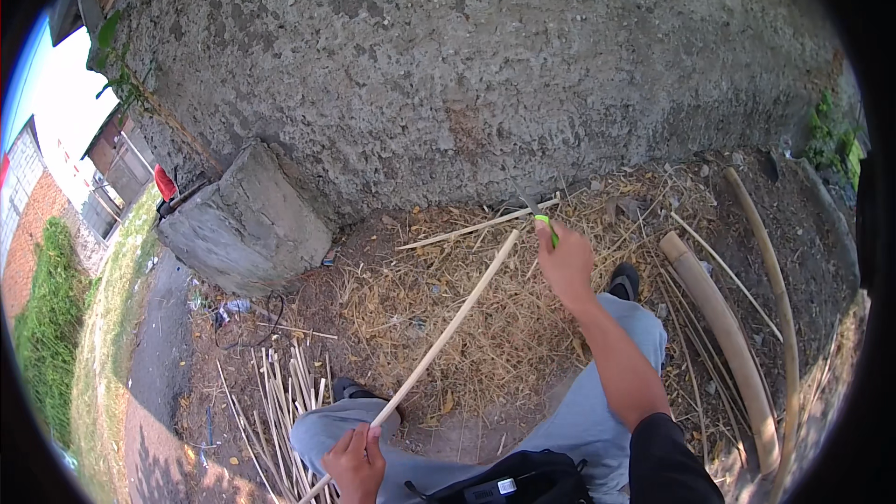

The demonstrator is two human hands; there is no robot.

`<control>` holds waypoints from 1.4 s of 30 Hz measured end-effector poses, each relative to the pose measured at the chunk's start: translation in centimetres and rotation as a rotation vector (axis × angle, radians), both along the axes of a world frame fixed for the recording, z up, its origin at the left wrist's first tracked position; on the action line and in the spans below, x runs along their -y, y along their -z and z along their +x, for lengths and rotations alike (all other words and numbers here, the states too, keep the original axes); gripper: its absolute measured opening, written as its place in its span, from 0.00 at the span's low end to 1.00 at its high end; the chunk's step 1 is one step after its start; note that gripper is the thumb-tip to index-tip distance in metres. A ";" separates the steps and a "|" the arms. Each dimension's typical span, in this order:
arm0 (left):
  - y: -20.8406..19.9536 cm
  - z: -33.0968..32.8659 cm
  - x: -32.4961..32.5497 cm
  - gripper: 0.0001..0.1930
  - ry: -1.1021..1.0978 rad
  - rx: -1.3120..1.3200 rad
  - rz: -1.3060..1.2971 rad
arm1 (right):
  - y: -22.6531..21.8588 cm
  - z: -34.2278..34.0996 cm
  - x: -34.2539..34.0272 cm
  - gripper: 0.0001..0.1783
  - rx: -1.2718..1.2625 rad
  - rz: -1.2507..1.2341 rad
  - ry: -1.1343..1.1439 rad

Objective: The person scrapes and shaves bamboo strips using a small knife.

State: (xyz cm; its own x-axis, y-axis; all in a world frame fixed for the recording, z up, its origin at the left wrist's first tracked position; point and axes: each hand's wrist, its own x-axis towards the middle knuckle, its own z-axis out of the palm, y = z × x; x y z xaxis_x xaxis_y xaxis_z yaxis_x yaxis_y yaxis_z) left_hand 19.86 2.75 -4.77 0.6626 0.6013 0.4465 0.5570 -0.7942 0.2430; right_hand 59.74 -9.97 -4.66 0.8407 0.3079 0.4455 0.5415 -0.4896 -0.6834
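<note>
My left hand (357, 463), low in the head view, is closed around a pale bamboo strip (454, 323). The strip slants up and away over my left knee, its far end near my right hand. My right hand (566, 267) is closed on the green handle of a knife (543, 220); its thin blade points up and left toward the wall. Blade and strip end look slightly apart. Beyond the knife, another split strip (457, 235) lies on the ground by the wall. A bundle of cut strips (280, 397) rests beside my left leg.
A rough grey wall (485, 75) rises ahead, with a concrete block (250, 219) at its left. Shavings (448, 355) cover the ground between my feet. Thick bamboo poles (723, 336) and thin strips lie at my right. A black bag (513, 483) sits at my waist.
</note>
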 end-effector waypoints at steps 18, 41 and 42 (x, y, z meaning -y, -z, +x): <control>-13.0 13.5 -4.7 0.04 0.318 -0.191 0.625 | 2.9 -8.1 -4.0 0.20 -0.032 0.282 -0.791; -8.0 23.0 -3.6 0.11 0.454 0.656 -0.867 | 1.5 -7.9 -3.6 0.15 -0.710 0.520 -0.741; -8.4 22.9 -3.7 0.11 0.452 0.654 -0.865 | 1.1 -7.3 -3.1 0.15 -0.781 0.438 -0.762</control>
